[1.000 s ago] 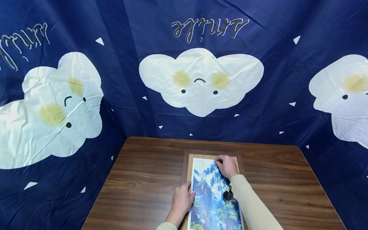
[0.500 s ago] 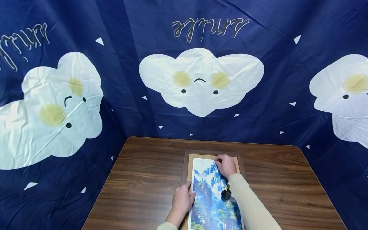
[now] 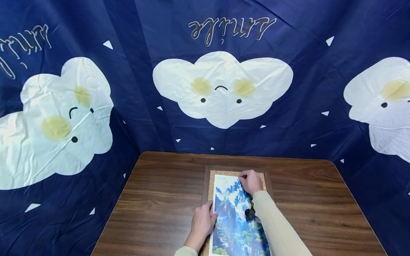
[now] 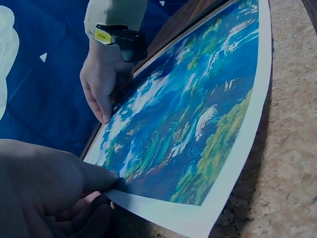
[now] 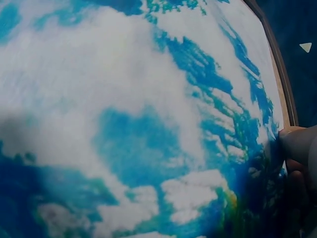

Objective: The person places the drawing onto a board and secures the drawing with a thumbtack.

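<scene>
A tall white-bordered landscape print (image 3: 230,213) in blues and greens lies over a brown-framed cork board (image 3: 211,185). My left hand (image 3: 202,221) is at the print's left edge. In the left wrist view, its thumb (image 4: 101,178) presses on the border while the other fingers curl under the edge. There the near corner of the paper bows up from the cork (image 4: 292,119). My right hand (image 3: 251,181) pinches the print's far edge, right of its middle. In the right wrist view only its fingertips (image 5: 299,148) show, at that edge.
The board lies on a dark wood-grain table (image 3: 160,199). A blue curtain (image 3: 198,138) with white clouds hangs behind the table and at both sides. A black wrist camera (image 3: 250,212) sits at my right wrist, close over the print.
My right forearm and its wrist camera have shifted slightly left while the fingers stay at the far edge. The left hand keeps its place. The head view has tilted a little.
</scene>
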`<state>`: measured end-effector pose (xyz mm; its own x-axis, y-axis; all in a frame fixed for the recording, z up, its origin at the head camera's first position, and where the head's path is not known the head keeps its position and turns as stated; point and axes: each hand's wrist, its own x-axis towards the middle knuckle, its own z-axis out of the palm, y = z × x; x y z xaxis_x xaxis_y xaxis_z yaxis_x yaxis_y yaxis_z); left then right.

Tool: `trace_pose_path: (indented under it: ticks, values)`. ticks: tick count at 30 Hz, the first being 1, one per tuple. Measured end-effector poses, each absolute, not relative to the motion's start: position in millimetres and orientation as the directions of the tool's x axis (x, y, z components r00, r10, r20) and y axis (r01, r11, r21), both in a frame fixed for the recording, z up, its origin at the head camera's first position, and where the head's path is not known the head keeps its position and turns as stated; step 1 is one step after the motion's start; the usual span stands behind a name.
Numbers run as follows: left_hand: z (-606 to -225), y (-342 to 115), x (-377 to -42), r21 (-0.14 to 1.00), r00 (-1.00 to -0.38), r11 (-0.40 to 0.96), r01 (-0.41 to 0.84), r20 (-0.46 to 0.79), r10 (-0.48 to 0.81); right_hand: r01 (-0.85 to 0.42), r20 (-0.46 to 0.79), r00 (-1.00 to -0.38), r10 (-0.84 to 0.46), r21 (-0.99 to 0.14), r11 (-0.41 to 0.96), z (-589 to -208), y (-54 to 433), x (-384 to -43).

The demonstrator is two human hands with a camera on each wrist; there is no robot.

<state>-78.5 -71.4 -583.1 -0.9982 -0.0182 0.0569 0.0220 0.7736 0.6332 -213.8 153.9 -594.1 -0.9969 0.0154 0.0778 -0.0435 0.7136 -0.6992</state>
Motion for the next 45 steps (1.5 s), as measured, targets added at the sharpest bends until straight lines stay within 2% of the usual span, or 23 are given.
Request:
trace_pose_path:
  ticks: [9, 21, 32, 39, 45]
  values:
    - [-582, -73, -78, 0.636, -0.998, 0.771, 0.027, 0.058, -0.013, 0.04, 0.003, -0.998, 0.062, -0.725, 0.687, -587, 150, -214]
    - [-584, -76, -80, 0.671, -1.0, 0.742, 0.004, 0.023, -0.015, 0.066, 0.004, -0.995, 0.103, -0.741, 0.668, -586, 149, -215]
    - [-584, -75, -80, 0.679, -1.0, 0.734, -0.013, 0.003, -0.021, 0.157, -0.076, -0.985, 0.157, -0.774, 0.613, -581, 146, -217]
    - [-585, -76, -81, 0.686, -1.0, 0.727, 0.0, 0.014, -0.013, 0.219, -0.121, -0.973, 0.198, -0.761, 0.61, -581, 144, -220]
    - [-586, -76, -80, 0.682, -0.999, 0.732, 0.011, 0.03, -0.014, 0.223, -0.139, -0.973, 0.185, -0.772, 0.596, -582, 146, -219]
